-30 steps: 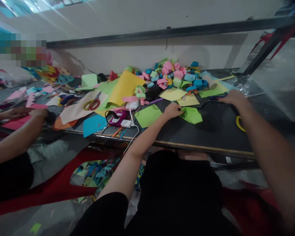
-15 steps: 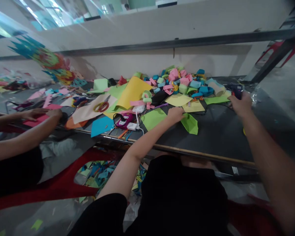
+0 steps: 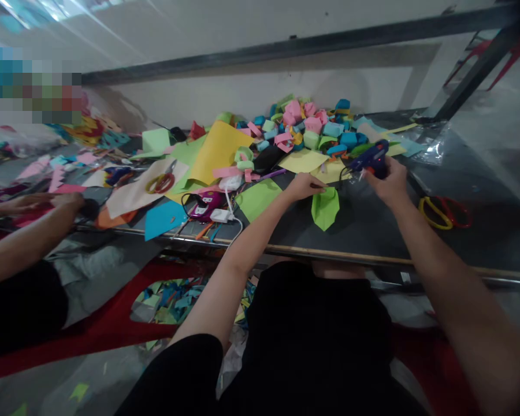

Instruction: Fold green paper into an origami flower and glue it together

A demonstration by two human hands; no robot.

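My left hand (image 3: 304, 188) is closed on the edge of a folded bright green paper piece (image 3: 325, 209), which hangs just over the dark table. In my right hand (image 3: 389, 180) is a dark blue glue gun (image 3: 371, 157), its nozzle pointing left and down toward the paper. A small gap separates the gun from the green piece. Flat green paper (image 3: 260, 198) lies left of my left hand, and pale yellow sheets (image 3: 304, 161) lie beyond it. Scissors with yellow and red handles (image 3: 444, 212) rest right of my right forearm.
Small folded paper pieces (image 3: 312, 124) in several colours are heaped at the back. A purple power strip (image 3: 207, 205) with cords sits near the front edge. More scissors (image 3: 159, 184) lie farther left. At the left, another person's hands (image 3: 65, 202) work with pink paper.
My right hand has lifted the glue gun from the table's right side and brought it left, near the green paper. My left hand has raised the paper slightly. The view has tilted down.
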